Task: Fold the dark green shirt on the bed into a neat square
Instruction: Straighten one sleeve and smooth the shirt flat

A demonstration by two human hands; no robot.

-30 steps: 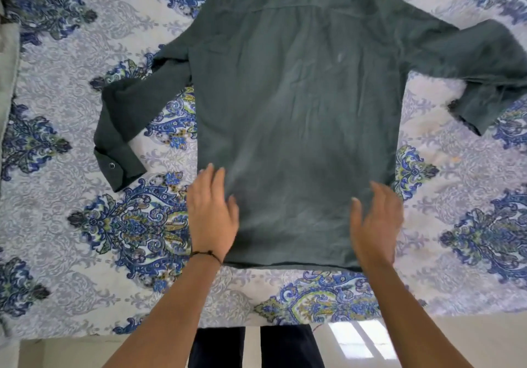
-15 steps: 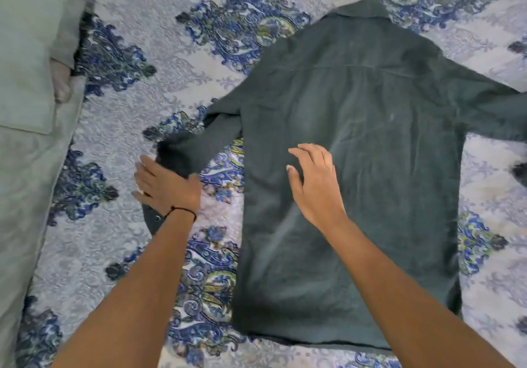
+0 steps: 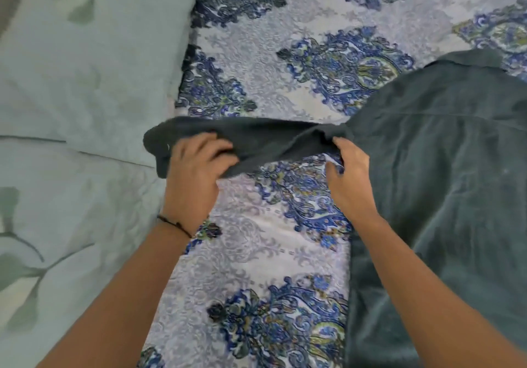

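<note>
Pale green bedding at left. Left hand grips the cuff end of the sleeve, fingers curled round the cloth. Sleeve held straight between the 2 hands over the patterned bedspread. Right hand pinches the sleeve root. Dark green shirt lies flat, back up, at right. Step: 1st sleeve fold, I judge. Next: carry the cuff rightward across the back, keeping the fold edge straight.

Matt cloth shirt, quilted bedspread

head view, steep downward, close over bed
</note>
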